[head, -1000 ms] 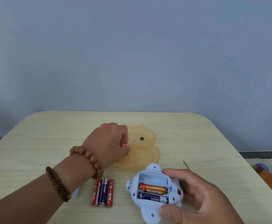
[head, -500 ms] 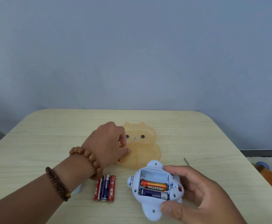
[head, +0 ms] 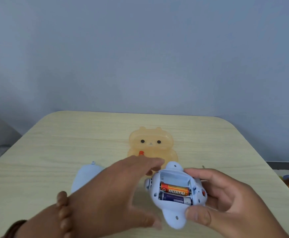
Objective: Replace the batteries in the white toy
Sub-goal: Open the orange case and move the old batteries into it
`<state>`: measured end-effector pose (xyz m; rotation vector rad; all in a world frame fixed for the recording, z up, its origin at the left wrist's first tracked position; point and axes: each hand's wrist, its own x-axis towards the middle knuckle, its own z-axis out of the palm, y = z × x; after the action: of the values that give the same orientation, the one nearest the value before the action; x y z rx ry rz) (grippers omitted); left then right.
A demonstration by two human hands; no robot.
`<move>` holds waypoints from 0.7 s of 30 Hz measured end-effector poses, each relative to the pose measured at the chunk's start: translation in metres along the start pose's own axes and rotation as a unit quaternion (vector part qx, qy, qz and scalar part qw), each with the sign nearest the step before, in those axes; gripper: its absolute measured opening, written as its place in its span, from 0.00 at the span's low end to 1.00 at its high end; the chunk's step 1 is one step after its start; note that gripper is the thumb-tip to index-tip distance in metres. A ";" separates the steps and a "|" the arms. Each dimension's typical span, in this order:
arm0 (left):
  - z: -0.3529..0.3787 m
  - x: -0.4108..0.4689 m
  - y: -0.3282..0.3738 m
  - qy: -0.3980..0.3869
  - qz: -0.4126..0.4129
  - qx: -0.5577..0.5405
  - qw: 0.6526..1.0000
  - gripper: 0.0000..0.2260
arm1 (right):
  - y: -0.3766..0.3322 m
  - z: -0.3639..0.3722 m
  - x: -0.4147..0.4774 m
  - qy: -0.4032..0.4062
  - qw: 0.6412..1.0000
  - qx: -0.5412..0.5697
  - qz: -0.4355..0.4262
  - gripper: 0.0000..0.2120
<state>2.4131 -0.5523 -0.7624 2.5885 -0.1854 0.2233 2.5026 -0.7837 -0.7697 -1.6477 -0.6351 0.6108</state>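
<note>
Right hand (head: pixel 226 200) clamps the white toy (head: pixel 174 208); blurred left hand (head: pixel 116 191), fingers apart and empty, hides table (head: pixel 71 143) beneath.

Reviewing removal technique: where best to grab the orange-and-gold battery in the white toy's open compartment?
Probably the orange-and-gold battery at its left end, from above with the left hand: it lies crosswise, with an empty slot behind giving fingertip room, while the right hand steadies the white toy.
</note>
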 end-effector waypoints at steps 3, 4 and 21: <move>-0.002 -0.002 0.005 0.039 0.024 0.017 0.999 0.33 | -0.007 0.002 -0.001 -0.024 0.999 -0.002 0.023 0.32; -0.001 -0.002 0.005 0.049 0.022 0.008 0.999 0.31 | -0.010 0.003 -0.002 -0.028 0.999 -0.005 0.032 0.33; 0.019 0.002 0.015 0.080 0.071 0.061 0.992 0.30 | -0.028 0.039 0.016 0.116 0.926 -0.347 0.088 0.31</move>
<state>2.4148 -0.5749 -0.7711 2.6647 -0.3052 0.5077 2.4850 -0.7409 -0.7492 -2.4203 -0.5628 0.3126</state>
